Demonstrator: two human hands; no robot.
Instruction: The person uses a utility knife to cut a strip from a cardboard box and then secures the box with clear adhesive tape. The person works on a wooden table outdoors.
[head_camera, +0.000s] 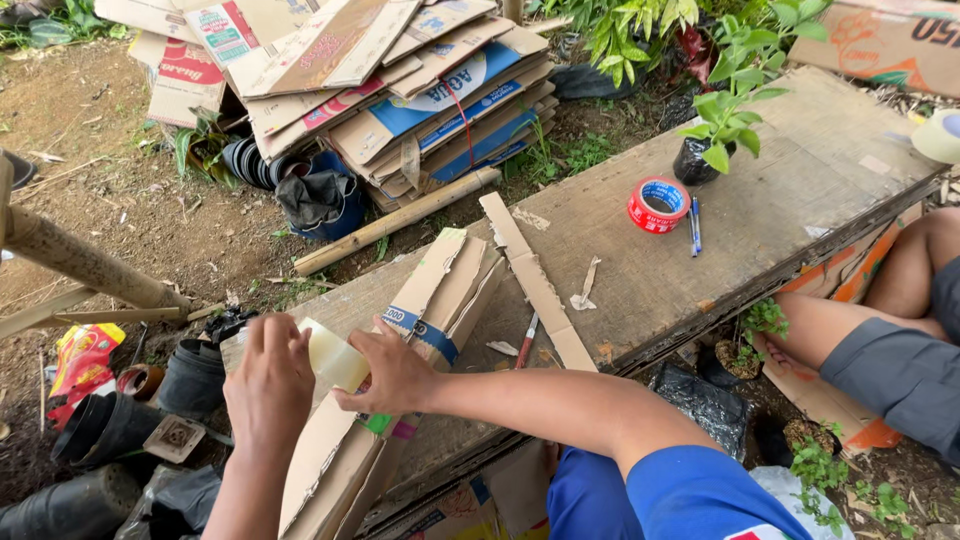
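Note:
My left hand (268, 385) and my right hand (393, 375) both grip a roll of clear packing tape (333, 358) between them. They hover over a flattened brown cardboard box (340, 465) that lies on a long wooden board (640, 270). The right fingers pinch the roll's near edge and the left hand cups its left side. A folded cardboard piece with a blue band (450, 290) lies just beyond the roll.
On the board lie a cardboard strip (535, 280), a red-rimmed tape roll (658, 204), a blue pen (694, 225), a red-handled tool (526, 340) and a potted seedling (718, 140). Another person's legs (880, 320) rest at right. Stacked cardboard (400, 80), black pots (110, 425) and a bamboo pole (395, 222) sit around.

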